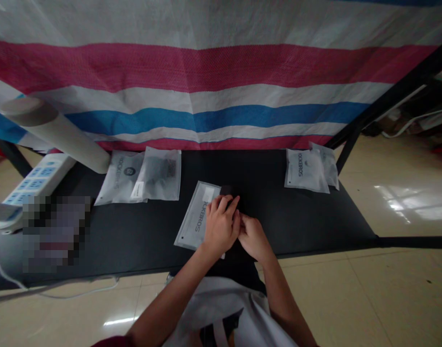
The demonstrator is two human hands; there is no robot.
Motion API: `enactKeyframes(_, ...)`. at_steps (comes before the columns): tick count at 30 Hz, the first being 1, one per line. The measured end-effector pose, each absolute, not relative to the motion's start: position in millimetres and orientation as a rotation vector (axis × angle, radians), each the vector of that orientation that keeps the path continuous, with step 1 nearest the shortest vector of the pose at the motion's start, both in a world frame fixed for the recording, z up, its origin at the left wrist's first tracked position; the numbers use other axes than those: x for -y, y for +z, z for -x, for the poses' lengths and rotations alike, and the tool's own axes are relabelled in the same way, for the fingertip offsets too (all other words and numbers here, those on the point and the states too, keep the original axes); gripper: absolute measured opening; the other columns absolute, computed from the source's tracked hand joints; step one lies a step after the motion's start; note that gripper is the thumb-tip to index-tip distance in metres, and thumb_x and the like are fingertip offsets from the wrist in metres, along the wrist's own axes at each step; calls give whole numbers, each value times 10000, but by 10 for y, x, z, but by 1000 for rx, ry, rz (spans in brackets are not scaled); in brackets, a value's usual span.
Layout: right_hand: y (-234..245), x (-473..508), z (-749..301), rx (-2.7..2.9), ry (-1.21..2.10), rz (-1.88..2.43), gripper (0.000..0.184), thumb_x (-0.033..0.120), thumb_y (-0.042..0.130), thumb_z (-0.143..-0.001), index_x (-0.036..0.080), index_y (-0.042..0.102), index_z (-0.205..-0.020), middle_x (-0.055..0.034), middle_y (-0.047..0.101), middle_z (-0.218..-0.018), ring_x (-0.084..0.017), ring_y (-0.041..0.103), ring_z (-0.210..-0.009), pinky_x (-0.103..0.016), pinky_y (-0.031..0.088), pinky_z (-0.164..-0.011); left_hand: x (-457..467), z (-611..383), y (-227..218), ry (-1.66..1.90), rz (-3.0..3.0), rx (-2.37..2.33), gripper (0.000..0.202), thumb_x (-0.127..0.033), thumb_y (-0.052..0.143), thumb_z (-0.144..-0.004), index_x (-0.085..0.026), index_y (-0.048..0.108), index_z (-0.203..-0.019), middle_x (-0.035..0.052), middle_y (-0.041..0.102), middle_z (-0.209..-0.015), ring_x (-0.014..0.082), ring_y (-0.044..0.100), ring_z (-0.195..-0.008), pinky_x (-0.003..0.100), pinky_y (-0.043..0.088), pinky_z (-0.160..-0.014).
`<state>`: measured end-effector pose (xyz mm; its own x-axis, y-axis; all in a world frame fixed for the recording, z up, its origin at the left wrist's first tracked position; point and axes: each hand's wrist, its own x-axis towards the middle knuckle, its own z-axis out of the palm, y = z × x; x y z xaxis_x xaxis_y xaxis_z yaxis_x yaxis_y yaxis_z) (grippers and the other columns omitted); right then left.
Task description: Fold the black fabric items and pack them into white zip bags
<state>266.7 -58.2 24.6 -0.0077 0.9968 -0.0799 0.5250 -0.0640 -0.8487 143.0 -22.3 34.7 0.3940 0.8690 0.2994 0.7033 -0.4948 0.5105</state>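
My left hand (221,226) and my right hand (253,237) meet at the middle of a black table (300,217), with their fingers closed on a small dark soft item (228,191). Much of that item is hidden by my fingers. My left hand lies over the edge of a flat, translucent ROCKBROS zip bag (194,217). Two similar printed bags (121,178) (159,174) lie side by side to the left, and another overlapping pair (306,171) (328,166) lies at the back right.
A white cardboard tube (54,132) lies at the back left, beside a white power strip (36,183). A pixelated patch (56,233) covers part of the left table. A striped woven tarp (192,82) hangs behind, and a tiled floor (397,289) lies beyond the table.
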Motion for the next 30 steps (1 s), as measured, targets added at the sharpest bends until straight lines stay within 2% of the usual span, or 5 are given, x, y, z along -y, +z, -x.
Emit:
enactKeyframes(8,186,604,-2880,1357,593,2029,498,497,414,-951,142,593,-1251,-127,727,-986,-249,697,-807,-344,503,-733,377,-1595,60,724,-2387,-1160,461,-99,538,-847,-183,547,-1300,91,631,-1243,291,487,-1235,485,422,-1007)
enactKeyframes(14,169,419,-2910,1541,556,2099,523,634,534,-859,193,671,-1105,-93,687,-920,-253,664,-832,-325,476,-703,472,-1270,158,779,-2393,-1139,298,-134,519,-882,-176,572,-1172,100,622,-1211,274,538,-1181,443,469,-996)
enactKeyframes(18,118,326,-2939,1648,512,2041,458,594,619,-811,181,681,-999,-96,659,-919,-263,626,-880,-348,480,-750,610,-1018,153,604,-2435,-1334,277,-280,640,-844,-175,571,-1091,117,623,-1085,311,583,-992,475,520,-825)
enactKeyframes(24,-25,17,-3049,1496,788,1668,437,461,721,-727,167,619,-1034,-100,667,-1031,-256,612,-973,-401,491,-875,383,-762,100,531,-2475,-1252,387,-269,574,-881,-160,513,-1248,154,552,-1250,317,541,-1149,494,492,-957)
enactKeyframes(30,108,-614,-3174,977,1073,1271,456,344,610,-716,206,567,-1149,-59,696,-1097,-236,654,-1014,-380,520,-879,-403,-729,100,590,-2370,-1250,264,-163,559,-817,-178,633,-1070,106,601,-1227,262,608,-1109,415,509,-978)
